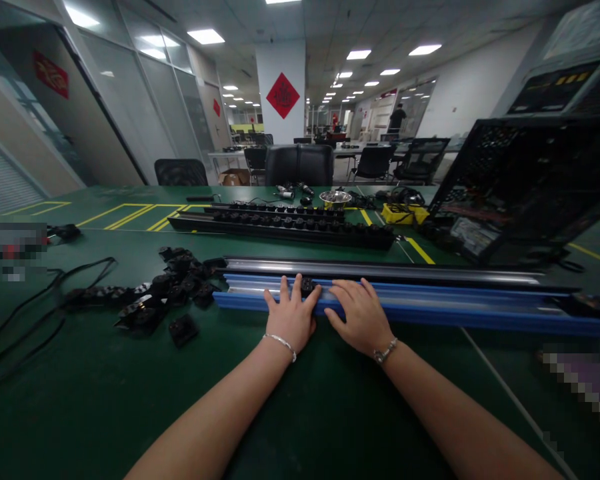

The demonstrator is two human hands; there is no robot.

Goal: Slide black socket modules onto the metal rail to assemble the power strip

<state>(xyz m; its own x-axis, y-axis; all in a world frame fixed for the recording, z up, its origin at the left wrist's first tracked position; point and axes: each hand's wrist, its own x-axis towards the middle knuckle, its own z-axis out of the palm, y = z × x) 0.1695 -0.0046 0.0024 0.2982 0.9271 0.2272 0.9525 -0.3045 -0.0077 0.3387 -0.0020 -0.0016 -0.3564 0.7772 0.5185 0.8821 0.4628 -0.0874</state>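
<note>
A long blue and silver rail (430, 300) lies across the green table in front of me. My left hand (291, 313) rests on the rail's near edge with its fingers stretched out. Its fingertips touch a small black socket module (307, 287) that sits in the rail. My right hand (360, 315) lies flat just to the right, fingers pointing left toward the same module. Each wrist wears a thin bracelet. A heap of loose black socket modules (173, 283) lies to the left of the rail's end.
Two long black strips filled with sockets (285, 227) lie further back. An open black computer case (525, 187) stands at the right. Black cables (35, 307) trail at the left. A yellow tray (405, 213) and a metal bowl (335, 197) sit behind. Office chairs stand beyond the table.
</note>
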